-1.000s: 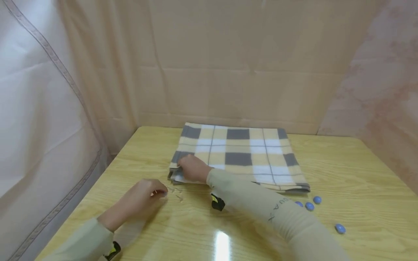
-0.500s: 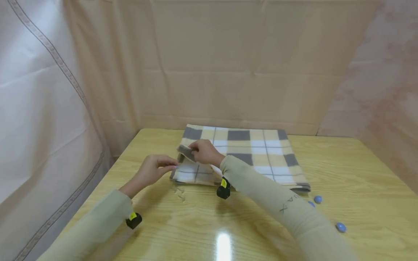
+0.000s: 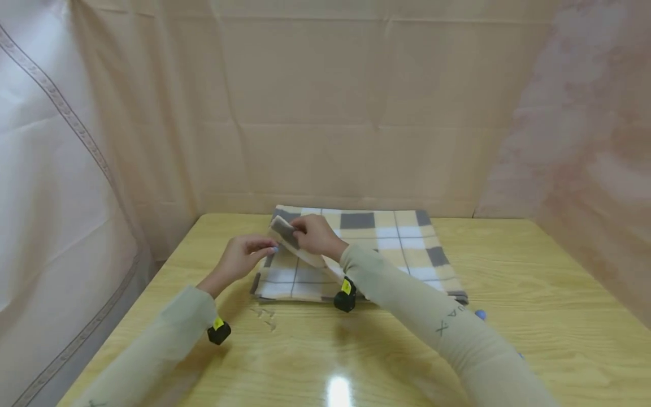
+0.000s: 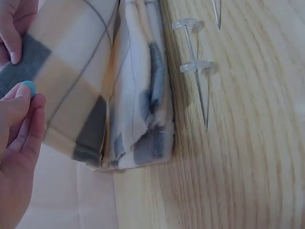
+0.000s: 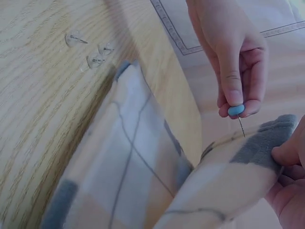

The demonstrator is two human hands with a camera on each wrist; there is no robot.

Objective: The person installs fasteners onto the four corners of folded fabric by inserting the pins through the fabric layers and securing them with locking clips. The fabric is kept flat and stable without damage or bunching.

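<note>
**Pin held at the raised corner of a folded plaid blanket**

Landmark: the folded plaid blanket (image 3: 356,254), which lies on the far centre of the wooden surface (image 3: 508,316), against the beige backdrop.

1. Left of the blanket: the left hand (image 3: 239,260) has its thumb and fingertips pinched on a blue-headed pin (image 5: 237,110). The right wrist view shows the pin point aimed down at the raised corner, just short of the cloth or barely touching it; which cannot be told.

2. At the blanket's near-left corner: several clear-headed pins (image 4: 195,67) lie loose on the surface, just beside the folded edge and not touching the hands.

3. On the blanket's left end: the right hand (image 3: 315,234) pinches the top layer's corner (image 5: 259,143) and holds it lifted and peeled back, clear of the layers beneath. The remaining layers lie flat and stacked.

4. Right of the blanket: at least one blue pin head (image 3: 480,314) shows by the near-right corner, partly hidden behind the right sleeve.

Handling assessment:
- The blanket appears to be soft fleece: light, limp and thick in the fold. It will likely sag wherever unsupported, so grip it close to the corner, with the cloth kept taut.
- The pin is thin, sharp and easily dropped. Hold it by the rounded head only, and keep the supporting fingers out of the point's line.
</note>
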